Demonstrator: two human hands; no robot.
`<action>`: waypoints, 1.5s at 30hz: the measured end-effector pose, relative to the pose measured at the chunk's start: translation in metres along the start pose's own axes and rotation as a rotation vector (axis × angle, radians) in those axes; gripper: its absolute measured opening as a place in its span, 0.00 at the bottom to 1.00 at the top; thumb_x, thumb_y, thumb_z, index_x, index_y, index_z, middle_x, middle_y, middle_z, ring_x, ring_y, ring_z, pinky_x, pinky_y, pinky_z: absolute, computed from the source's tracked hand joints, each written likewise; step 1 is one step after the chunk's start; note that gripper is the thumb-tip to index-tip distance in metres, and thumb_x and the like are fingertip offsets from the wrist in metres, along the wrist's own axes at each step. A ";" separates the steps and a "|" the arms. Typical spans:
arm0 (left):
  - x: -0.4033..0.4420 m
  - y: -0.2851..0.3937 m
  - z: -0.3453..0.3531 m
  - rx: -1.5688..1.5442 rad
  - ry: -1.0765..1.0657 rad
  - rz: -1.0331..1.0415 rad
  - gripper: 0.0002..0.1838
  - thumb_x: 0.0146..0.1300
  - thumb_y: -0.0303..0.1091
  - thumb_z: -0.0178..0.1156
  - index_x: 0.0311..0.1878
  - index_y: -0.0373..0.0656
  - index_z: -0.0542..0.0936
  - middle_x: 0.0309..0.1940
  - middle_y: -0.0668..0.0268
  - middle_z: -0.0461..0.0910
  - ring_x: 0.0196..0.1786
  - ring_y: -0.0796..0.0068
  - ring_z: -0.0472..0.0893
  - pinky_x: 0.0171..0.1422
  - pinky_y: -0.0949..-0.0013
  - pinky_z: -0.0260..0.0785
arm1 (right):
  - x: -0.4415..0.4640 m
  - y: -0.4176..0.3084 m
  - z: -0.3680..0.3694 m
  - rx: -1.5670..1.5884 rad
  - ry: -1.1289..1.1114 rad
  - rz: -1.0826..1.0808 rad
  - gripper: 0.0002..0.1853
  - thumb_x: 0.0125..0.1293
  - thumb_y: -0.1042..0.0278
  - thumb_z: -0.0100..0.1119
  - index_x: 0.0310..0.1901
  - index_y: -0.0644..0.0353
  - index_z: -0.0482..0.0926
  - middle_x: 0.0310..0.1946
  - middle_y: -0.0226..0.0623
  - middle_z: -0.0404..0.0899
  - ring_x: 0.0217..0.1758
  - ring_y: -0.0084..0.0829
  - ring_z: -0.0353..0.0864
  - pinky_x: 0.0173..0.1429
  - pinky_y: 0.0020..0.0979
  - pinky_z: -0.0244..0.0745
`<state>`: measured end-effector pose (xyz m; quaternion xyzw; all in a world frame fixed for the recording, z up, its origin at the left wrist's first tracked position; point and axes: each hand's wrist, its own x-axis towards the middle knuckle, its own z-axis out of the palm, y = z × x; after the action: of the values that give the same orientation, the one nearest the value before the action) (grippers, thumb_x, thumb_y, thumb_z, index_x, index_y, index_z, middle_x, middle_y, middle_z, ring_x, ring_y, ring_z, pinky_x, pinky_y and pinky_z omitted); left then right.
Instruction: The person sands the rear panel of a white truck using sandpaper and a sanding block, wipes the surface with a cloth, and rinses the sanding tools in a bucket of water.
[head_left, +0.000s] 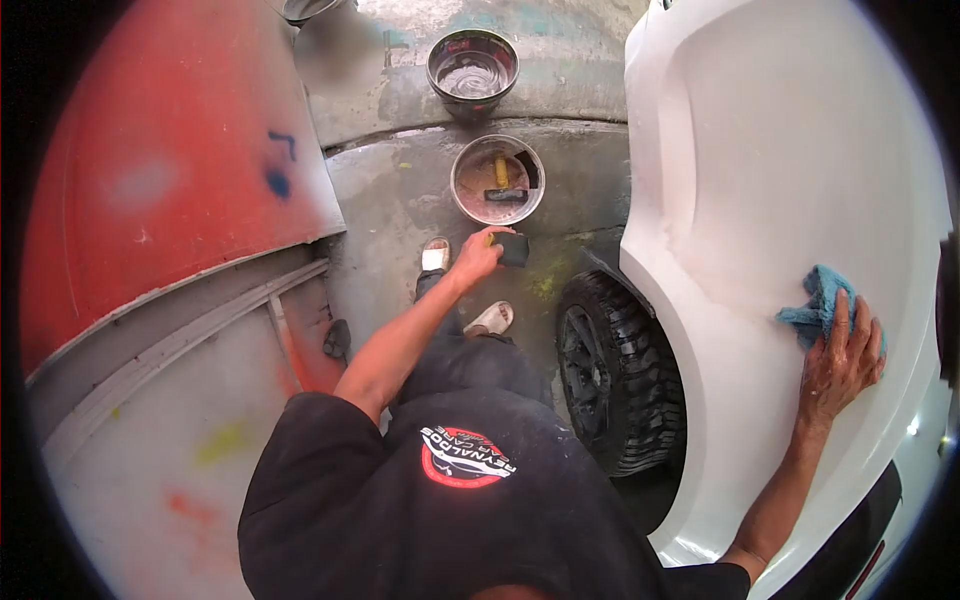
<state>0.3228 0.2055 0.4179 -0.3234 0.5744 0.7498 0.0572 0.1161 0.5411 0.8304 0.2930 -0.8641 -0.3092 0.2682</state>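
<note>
My left hand (pixel 478 260) is closed around a dark, flat sanding block (pixel 513 249) with a bit of yellow showing by the fingers. It hovers just on my side of a pale bucket (pixel 457 200). In that bucket lie a yellow piece (pixel 502 172) and dark pieces (pixel 506 196) in murky water. On the right, my right hand (pixel 846 355) presses a blue cloth (pixel 826 295) against the white car body panel (pixel 740 240). The cloth is bunched under and beyond its fingers.
A black bucket (pixel 431 80) holding water stands farther off on the wet concrete floor (pixel 390 190). Below the white panel's arch is a knobbly black tire (pixel 635 380). A red panel (pixel 180 150) with sprayed patches rises at left. My sandaled feet (pixel 490 319) are between them.
</note>
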 end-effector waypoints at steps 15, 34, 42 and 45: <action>0.126 -0.007 -0.076 -0.558 0.028 -0.526 0.26 0.77 0.52 0.47 0.71 0.51 0.67 0.58 0.66 0.76 0.52 0.64 0.82 0.56 0.49 0.76 | 0.079 -0.446 0.078 1.508 -0.520 0.532 0.16 0.55 0.70 0.72 0.47 0.60 0.83 0.44 0.40 0.80 0.49 0.40 0.78 0.57 0.39 0.71; 0.273 -0.106 -0.195 -0.761 0.279 -0.790 0.29 0.72 0.50 0.44 0.49 0.27 0.77 0.22 0.50 0.78 0.20 0.65 0.72 0.28 0.65 0.69 | -0.071 -0.817 0.439 1.030 -1.272 -0.241 0.23 0.67 0.58 0.56 0.55 0.68 0.79 0.53 0.59 0.79 0.64 0.55 0.72 0.65 0.49 0.66; 0.296 -0.161 -0.228 -1.204 0.076 -0.696 0.34 0.72 0.58 0.39 0.59 0.32 0.73 0.37 0.37 0.79 0.24 0.52 0.77 0.32 0.56 0.69 | -0.101 -0.933 0.546 0.924 -1.780 -0.327 0.28 0.68 0.48 0.53 0.62 0.58 0.77 0.57 0.51 0.79 0.65 0.49 0.74 0.64 0.48 0.71; 0.310 -0.153 -0.227 -1.366 0.122 -0.793 0.37 0.72 0.61 0.42 0.60 0.29 0.72 0.37 0.35 0.80 0.26 0.41 0.79 0.33 0.49 0.73 | -0.113 -0.958 0.549 0.904 -1.805 -0.319 0.27 0.68 0.49 0.54 0.62 0.58 0.77 0.58 0.51 0.79 0.65 0.48 0.73 0.64 0.48 0.71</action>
<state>0.2446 -0.0362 0.0910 -0.5081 -0.1688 0.8410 0.0775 0.1661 0.2141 -0.2290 0.1361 -0.7307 -0.0918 -0.6627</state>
